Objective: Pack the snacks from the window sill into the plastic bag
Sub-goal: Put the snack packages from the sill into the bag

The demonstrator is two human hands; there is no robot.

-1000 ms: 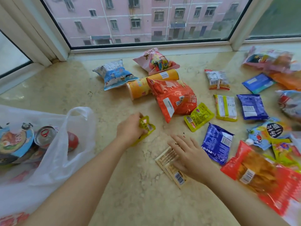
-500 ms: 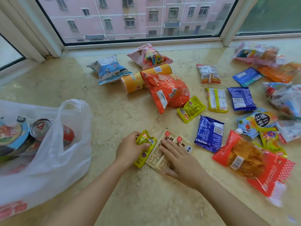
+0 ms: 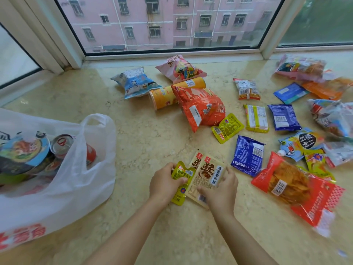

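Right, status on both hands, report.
Left hand grips yellow packet. Right hand holds beige packets. Plastic bag open to left, path clear.

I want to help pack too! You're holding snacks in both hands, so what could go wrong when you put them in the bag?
The left hand pinches a small yellow packet while the right hand grips the beige packets; carried together, one could slip out. The plastic bag lies slumped with its mouth sagging, so snacks may miss it. The red can near the opening might roll out if bumped.
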